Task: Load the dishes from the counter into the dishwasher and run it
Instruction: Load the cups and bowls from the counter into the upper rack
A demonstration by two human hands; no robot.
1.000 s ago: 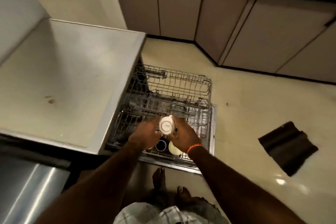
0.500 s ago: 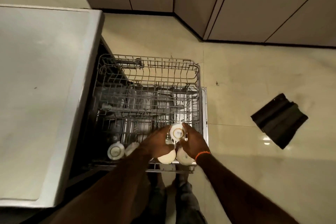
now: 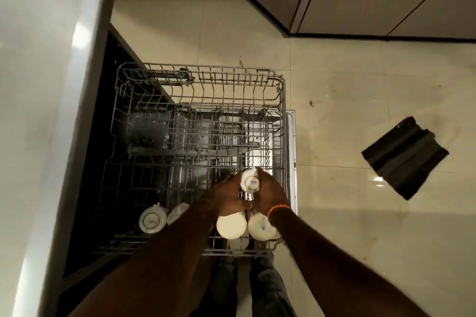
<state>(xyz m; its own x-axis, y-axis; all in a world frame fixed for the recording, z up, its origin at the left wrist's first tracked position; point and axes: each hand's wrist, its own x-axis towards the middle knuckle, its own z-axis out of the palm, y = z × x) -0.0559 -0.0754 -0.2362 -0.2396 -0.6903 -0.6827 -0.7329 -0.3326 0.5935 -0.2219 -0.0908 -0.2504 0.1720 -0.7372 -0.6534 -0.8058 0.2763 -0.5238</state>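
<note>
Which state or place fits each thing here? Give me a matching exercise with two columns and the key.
1. cup with the printed base
2. orange band
3. dark cloth
4. upper rack

A. lying on the floor tiles
B. pulled out of the dishwasher
C. held upside down between both hands
D. round the right wrist

Pairs: 1-C, 2-D, 3-A, 4-B

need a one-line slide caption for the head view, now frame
Both hands, left and right, set an upside-down white cup into the pulled-out dishwasher rack, beside other inverted cups.
</note>
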